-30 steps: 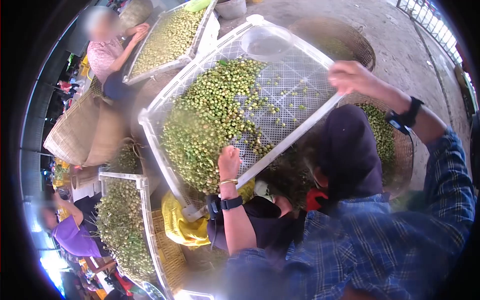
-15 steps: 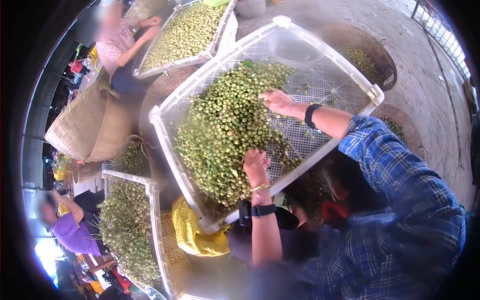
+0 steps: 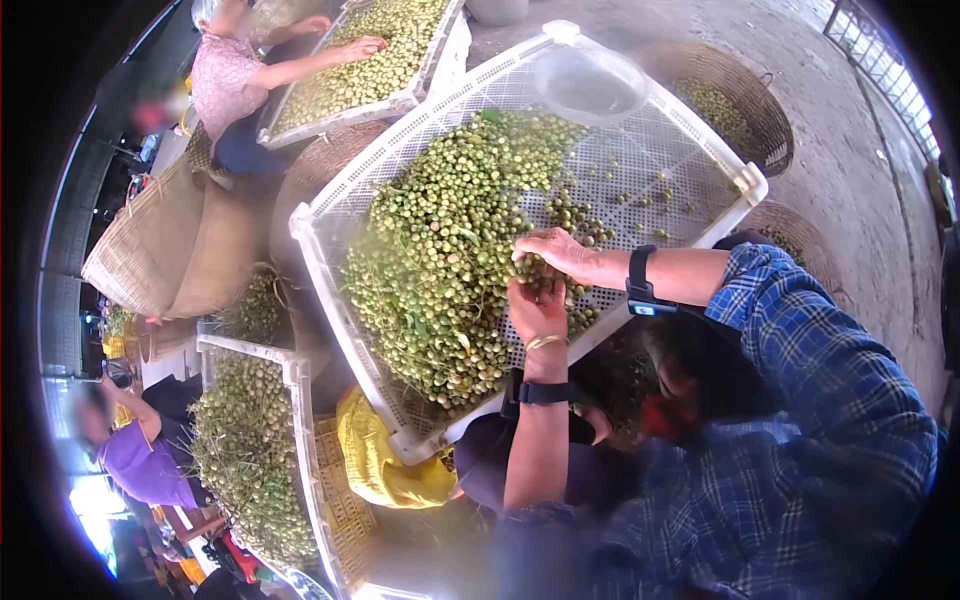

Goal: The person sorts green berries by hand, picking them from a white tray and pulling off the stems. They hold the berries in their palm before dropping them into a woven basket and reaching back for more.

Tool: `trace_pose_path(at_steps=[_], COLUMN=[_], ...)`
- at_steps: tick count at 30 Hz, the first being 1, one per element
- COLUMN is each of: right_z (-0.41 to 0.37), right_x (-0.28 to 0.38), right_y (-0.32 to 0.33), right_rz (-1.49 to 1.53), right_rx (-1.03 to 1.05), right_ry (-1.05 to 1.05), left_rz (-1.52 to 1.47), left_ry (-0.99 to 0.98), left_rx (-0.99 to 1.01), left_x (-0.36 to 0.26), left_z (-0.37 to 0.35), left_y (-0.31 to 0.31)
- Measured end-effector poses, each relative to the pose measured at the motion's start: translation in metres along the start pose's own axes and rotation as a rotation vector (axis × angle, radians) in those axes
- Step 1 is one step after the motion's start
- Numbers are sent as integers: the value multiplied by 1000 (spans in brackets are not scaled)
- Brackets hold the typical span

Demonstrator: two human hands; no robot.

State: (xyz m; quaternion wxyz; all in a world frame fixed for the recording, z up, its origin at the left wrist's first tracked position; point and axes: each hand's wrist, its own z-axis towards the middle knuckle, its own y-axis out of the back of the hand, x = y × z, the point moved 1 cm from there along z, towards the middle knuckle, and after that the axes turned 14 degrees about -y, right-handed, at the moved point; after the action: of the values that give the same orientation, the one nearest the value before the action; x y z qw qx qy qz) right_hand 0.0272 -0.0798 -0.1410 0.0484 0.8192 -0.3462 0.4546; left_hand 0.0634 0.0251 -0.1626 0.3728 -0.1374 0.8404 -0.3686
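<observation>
A large white perforated tray (image 3: 690, 130) lies in front of me, with a heap of small round green fruits (image 3: 450, 220) over its left and middle parts. Loose fruits are scattered to the right of the heap. At the heap's near right edge, my left hand (image 3: 538, 310) has its fingers curled against the fruits. Just above it, my right hand (image 3: 555, 252) reaches in from the right, fingers bent down onto the fruits. The two hands nearly touch. What lies under the fingertips is hidden.
A clear round bowl (image 3: 592, 85) stands in the tray's far corner. Wicker baskets (image 3: 765, 120) flank the tray. A yellow sack (image 3: 375, 465) is at lower left. Co-workers sit at left beside other fruit trays (image 3: 300, 400).
My right hand has moved down and left toward my left hand, which has shifted slightly right and up. More fruits lie on the tray's right side. The far co-worker's arm now reaches over their tray.
</observation>
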Motion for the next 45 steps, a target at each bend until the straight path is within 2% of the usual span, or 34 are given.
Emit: trace_pose_path(at_steps=[2,3,4,6,7,8,11,12,14,15,16,18,20,24,25,28,30,32,33,34,36,37,38,40,45], right_z=[-36,-41,-45,-57,-59,-69,-94,-97,-84,-91,-94,-91,-92,-96,-98,-107,-107,-112,-111,-105,-111,-97,-101,-170,-160], right_x=[18,20,21,45,60,67,84,83,72,72,70,73,78,83,85,89,88,87,83,78,74,64,64,108,100], right_y=[-10,-15,-20,-11,-4,2,31,39,49,44,38,31,30,27,27,18,13,3,2,-7,-9,-9,-7,8,18], right_rz=[-24,-43,-100,-492,-559,-357,-159,-257,-697,-919,-996,-795,-732,-725,-817,-825,-872,-896,-1019,-1183,-1210,-1311,-1354,-1459,-1272], right_rx=[0,99,99,56,45,-11,-81,-95,-90,-192,-284,-224,-169,-92,-117,-201,-134,-187,-279,-180,-202,-253,-326,-62,-202], right_ry=[-90,35,166,416,309,365,335,377,614,607,725,797,820,885,871,977,1005,1111,1303,1034,985,1025,1138,1076,1109], left_rz=[-40,-71,-140,-114,-86,-183,-422,-491,-563,-546,-421,-405,-400,-363,-372,-405,-344,-269,23,8,-5,-10,14,48,92], left_ry=[52,46,35,12,-8,20,65,62,77,61,22,11,6,-32,-17,16,-28,22,-160,-92,43,79,83,83,82], left_rx=[-88,-113,-29,-33,-26,52,345,473,515,614,416,339,460,469,482,571,449,187,53,135,305,297,302,314,328], left_x=[-7,-8,-7,-12,-16,-19,-37,-42,-51,-47,-41,-35,-38,-52,-54,-56,-56,-59,-55,-55,-53,-44,-36,-21,-22], left_z=[-8,-6,-6,-6,-12,-10,-23,-25,-32,-25,-21,-9,-9,-16,-16,-18,-22,-25,-34,-32,-28,8,3,-24,-51], left_y=[-7,-9,-11,-14,-22,-22,-49,-56,-65,-65,-64,-59,-57,-64,-61,-61,-67,-67,-70,-62,-49,-21,-36,-65,-73])
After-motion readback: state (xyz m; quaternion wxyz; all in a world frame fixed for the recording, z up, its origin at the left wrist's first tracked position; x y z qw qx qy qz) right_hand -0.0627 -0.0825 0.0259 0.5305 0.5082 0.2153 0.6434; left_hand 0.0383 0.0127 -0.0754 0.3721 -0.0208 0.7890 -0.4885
